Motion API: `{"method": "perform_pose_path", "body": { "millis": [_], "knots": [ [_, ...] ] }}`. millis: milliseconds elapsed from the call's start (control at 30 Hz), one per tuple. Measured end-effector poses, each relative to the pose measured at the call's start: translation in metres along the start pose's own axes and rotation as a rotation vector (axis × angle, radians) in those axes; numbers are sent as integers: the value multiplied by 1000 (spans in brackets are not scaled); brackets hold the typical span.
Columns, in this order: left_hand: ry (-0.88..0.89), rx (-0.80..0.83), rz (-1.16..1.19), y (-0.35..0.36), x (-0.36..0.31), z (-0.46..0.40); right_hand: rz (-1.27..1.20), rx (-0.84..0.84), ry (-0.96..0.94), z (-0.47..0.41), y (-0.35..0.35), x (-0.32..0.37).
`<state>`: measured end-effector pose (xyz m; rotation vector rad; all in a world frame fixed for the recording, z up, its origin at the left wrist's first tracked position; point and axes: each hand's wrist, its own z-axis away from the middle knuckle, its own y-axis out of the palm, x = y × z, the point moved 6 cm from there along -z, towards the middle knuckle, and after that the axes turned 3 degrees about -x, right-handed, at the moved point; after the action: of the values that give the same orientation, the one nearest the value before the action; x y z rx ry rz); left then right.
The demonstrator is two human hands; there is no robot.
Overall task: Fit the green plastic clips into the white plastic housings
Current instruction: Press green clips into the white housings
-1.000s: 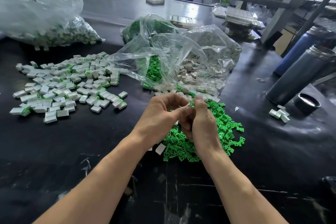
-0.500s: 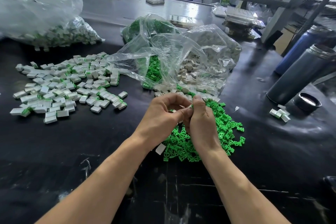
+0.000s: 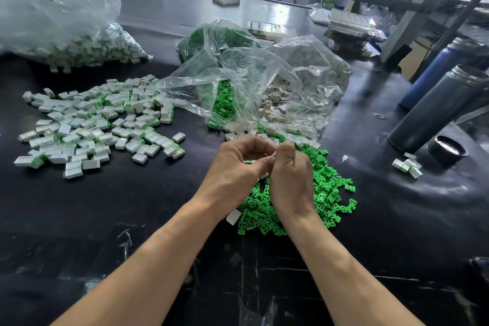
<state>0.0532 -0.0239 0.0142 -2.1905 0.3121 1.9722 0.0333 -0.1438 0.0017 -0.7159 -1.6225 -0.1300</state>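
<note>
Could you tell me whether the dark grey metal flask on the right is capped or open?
Open. The dark grey metal flask shows a bare rim, and a round black cap lies beside its base.

Both bare forearms reach in from the near edge. The left hand (image 3: 235, 169) and right hand (image 3: 291, 180) meet at mid-scene, fingers curled, their tips pinched together.

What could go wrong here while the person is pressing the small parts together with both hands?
1. Both hands, left hand and right hand, pinch a tiny part above the clip pile; if it slips, it may get lost there.
2. The open bag sags near the hands; a snagged edge might spill more parts.
3. The finished pile lies loose close by; a forearm sweep could scatter it.
</note>
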Motion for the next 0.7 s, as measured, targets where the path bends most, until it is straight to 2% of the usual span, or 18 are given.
{"method": "perform_pose_path", "body": {
  "millis": [367, 533, 600, 700],
  "knots": [
    [-6, 9, 8, -2, 2, 0, 14, -23, -53, -1, 2, 1],
    [-2, 12, -7, -4, 1, -1, -75, 41, -37, -1, 4, 0],
    [-9, -7, -22, -8, -1, -2, -113, 83, -3, -1, 3, 0],
    [-7, -74, -52, -19, -1, -6, -102, 51, -29, -4, -8, 1]
  ]
}}
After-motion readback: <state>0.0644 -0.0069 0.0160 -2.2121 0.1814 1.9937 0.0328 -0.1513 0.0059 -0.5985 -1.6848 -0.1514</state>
